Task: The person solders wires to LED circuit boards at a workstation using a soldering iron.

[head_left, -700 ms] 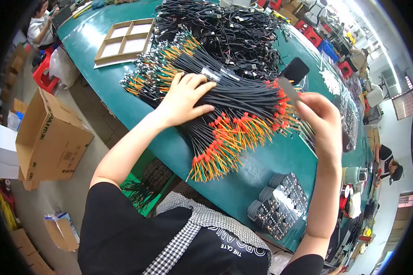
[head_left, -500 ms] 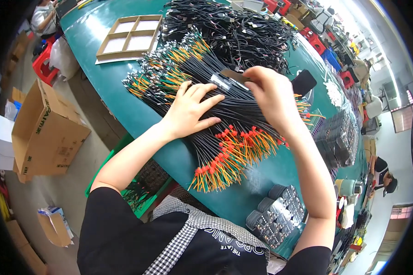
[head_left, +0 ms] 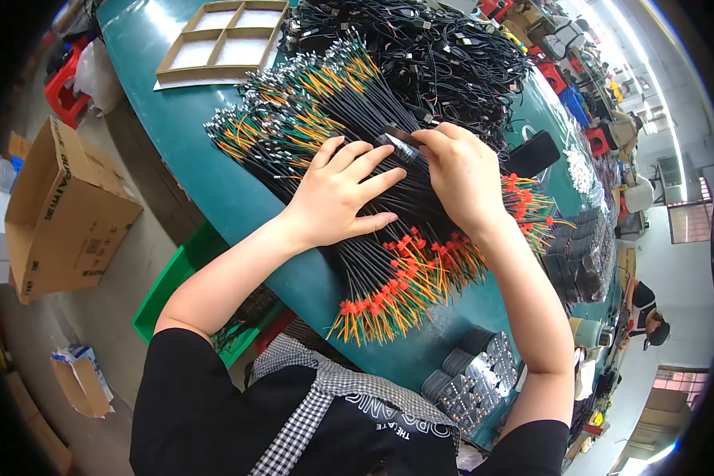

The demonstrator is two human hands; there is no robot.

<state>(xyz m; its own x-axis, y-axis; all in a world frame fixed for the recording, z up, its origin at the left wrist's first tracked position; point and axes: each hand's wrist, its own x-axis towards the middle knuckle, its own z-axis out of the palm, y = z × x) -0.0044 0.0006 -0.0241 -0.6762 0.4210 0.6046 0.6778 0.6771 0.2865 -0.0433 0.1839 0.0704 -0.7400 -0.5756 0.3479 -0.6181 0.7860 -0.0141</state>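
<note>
A thick bundle of black cables (head_left: 408, 194) lies across the green table in front of me. Its far ends show bare metallic tips with orange and green wires; the near ends carry red connectors (head_left: 377, 293). My left hand (head_left: 337, 194) rests open on the bundle, fingers spread over the cables. Beside it, my right hand (head_left: 464, 170) pinches a thin, flat, dark strip (head_left: 402, 136) between thumb and fingers. That strip sits against a shiny, pale patch on the cables; its exact kind is unclear.
Behind the bundle is a heap of black cables (head_left: 428, 63). A four-compartment cardboard tray (head_left: 224, 38) lies at far left, a black phone-like object (head_left: 534, 153) at right. Stacked dark plates (head_left: 472, 381) sit near my right elbow. A green crate (head_left: 178, 278) and cardboard box (head_left: 79, 214) stand left.
My right hand has lowered toward the bundle, bringing the dark strip closer to the cables and left fingertips. My left hand stays spread on the bundle. The whole view has shifted slightly.
</note>
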